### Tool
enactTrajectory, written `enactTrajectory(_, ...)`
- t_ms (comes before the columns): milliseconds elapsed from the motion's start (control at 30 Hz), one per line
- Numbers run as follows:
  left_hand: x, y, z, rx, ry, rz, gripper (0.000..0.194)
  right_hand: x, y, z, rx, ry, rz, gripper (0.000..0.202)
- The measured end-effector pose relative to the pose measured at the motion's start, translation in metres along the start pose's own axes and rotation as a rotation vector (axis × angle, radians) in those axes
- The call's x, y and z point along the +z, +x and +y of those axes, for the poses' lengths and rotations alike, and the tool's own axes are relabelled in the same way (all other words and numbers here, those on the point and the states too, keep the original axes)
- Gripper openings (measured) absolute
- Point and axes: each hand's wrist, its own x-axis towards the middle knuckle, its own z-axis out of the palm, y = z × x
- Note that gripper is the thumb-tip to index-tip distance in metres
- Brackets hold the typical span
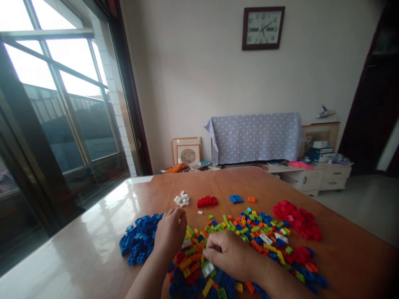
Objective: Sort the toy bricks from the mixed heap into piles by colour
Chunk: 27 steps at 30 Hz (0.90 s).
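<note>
My left hand hovers with curled fingers between a pile of blue building bricks and a wide mixed pile of toy bricks. Whatever its fingers may hold is hidden. My right hand is over the mixed pile, thumb and fingers closed together among the bricks; I cannot make out what is pinched there. The mixed bricks are green, yellow, orange, blue, red and white. Beyond the hands lie a small heap of white bricks, a row of red bricks and a single white brick.
Farther right on the wooden table are blue bricks in a row, a few orange bricks and a red brick pile. Behind the table stands a low white cabinet with a cloth-covered object. Windows are left.
</note>
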Motion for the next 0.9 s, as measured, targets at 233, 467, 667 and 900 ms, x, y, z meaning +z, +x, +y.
enactTrajectory(233, 0.015, -0.003, 0.004, 0.037, -0.061, -0.188, 0.024, -0.018, 0.007, 0.017, 0.075, 0.038, 0.166, 0.027)
enactTrajectory(467, 0.016, -0.007, 0.014, 0.134, -0.108, -0.263, 0.027, -0.058, 0.013, 0.048, 0.176, 0.066, 0.472, 0.032)
enactTrajectory(667, 0.012, -0.015, 0.027, 0.221, -0.185, -0.314, 0.028, -0.080, 0.010, 0.072, 0.284, -0.096, 0.505, 0.020)
enactTrajectory(900, 0.011, -0.023, 0.042, 0.283, -0.177, -0.423, 0.044, -0.062, 0.002, 0.062, 0.318, -0.365, 0.156, 0.010)
